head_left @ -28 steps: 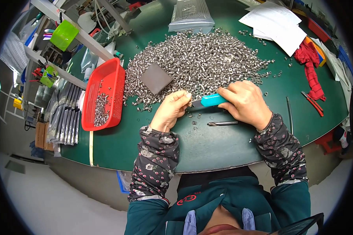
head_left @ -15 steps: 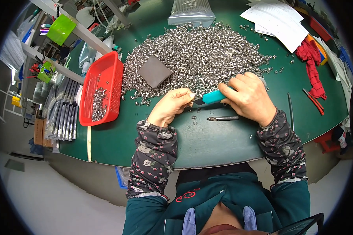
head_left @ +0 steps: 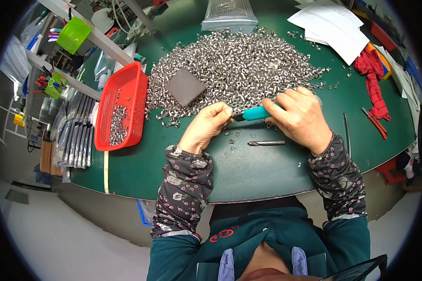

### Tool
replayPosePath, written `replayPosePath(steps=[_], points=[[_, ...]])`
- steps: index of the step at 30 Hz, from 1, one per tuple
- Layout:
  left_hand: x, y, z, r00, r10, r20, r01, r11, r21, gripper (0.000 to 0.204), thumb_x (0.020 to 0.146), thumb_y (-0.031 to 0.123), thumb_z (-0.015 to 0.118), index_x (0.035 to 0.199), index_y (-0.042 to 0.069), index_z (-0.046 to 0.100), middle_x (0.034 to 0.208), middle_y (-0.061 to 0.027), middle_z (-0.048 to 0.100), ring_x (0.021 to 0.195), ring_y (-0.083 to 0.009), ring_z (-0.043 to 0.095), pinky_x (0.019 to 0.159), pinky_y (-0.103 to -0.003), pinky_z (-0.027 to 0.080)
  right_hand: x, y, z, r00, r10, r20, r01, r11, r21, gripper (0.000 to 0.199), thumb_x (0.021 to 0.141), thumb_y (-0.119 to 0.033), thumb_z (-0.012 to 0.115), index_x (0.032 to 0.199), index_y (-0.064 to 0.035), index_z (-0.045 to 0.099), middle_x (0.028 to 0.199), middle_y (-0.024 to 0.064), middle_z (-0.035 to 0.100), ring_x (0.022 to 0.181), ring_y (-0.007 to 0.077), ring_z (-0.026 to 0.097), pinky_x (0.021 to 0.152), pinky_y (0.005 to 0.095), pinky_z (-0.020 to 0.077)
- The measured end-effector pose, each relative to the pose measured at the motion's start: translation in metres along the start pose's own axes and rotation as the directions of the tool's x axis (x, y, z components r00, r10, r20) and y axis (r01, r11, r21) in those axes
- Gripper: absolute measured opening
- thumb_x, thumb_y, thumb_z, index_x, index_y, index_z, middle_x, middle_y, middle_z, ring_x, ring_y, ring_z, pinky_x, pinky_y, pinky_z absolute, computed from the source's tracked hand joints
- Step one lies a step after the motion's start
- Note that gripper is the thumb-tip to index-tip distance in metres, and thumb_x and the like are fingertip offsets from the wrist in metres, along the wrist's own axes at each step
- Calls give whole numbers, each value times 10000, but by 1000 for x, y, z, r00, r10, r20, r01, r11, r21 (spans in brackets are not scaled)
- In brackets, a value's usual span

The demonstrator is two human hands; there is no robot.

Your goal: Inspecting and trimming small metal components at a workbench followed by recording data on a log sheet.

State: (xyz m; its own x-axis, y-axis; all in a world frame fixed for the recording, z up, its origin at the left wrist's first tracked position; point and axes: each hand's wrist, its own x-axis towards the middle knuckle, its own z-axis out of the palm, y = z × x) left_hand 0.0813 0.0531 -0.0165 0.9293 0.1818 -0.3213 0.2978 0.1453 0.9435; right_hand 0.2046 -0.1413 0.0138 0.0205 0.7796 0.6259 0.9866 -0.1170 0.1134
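right hand [head_left: 301,118] gripped the knife [head_left: 255,114]; left hand [head_left: 204,124] pinched a small part [head_left: 231,119], mostly hidden, at the blade tip. knife was between both hands, near the pile [head_left: 241,70].

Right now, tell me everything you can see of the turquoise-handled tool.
The turquoise-handled tool has a smooth, plastic-looking handle and a dark front end. The right hand grips the handle, hiding its rear. It points left, nearly level across the view, its dark end close by the left hand; whether they touch is unclear.
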Motion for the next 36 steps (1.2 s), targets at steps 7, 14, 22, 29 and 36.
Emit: replayPosePath(steps=[7, 14, 22, 29, 36], points=[[5, -10, -3, 973, 219, -77, -232, 906, -352, 114, 881, 149, 479, 914, 52, 527, 742, -1, 477, 445, -5, 272, 366, -127, 219, -4, 0, 1, 964, 249, 97, -265, 938, 225, 288, 633, -177, 682, 882, -68, 584, 657, 82, 528, 589, 257, 528, 547, 351, 406], [6, -9, -1, 951, 275, -140, -307, 879, -365, 99, 866, 97, 494, 951, 49, 510, 818, -21, 516, 466, -13, 284, 367, -131, 229, -6, -3, 10, 873, 404, 274, -488, 722, 491, 256, 715, -242, 626, 892, -58, 602, 737, 123, 596, 658, 290, 581, 587, 365, 450], [9, -13, 3, 938, 334, -99, -338, 807, -485, 103, 862, 79, 494, 965, 68, 494, 848, -17, 518, 463, -20, 285, 368, -139, 219, -6, -6, 13, 832, 425, 357, -555, 626, 548, 270, 741, -292, 602, 886, -64, 606, 701, 130, 599, 644, 293, 588, 576, 365, 447], [9, -15, 5, 933, 350, -88, -347, 804, -483, 118, 869, 62, 471, 986, 80, 474, 866, -9, 524, 464, -23, 287, 373, -145, 218, -6, -7, 14, 796, 447, 408, -605, 563, 563, 260, 742, -287, 605, 886, -71, 607, 673, 124, 594, 606, 280, 585, 552, 353, 439], [8, -14, 8, 923, 378, -71, -363, 794, -488, 113, 869, 60, 471, 981, 72, 474, 880, -9, 531, 456, -22, 280, 373, -146, 218, -7, -7, 16, 786, 446, 428, -618, 552, 560, 262, 743, -292, 602, 888, -75, 609, 666, 125, 594, 599, 278, 585, 551, 354, 440]])
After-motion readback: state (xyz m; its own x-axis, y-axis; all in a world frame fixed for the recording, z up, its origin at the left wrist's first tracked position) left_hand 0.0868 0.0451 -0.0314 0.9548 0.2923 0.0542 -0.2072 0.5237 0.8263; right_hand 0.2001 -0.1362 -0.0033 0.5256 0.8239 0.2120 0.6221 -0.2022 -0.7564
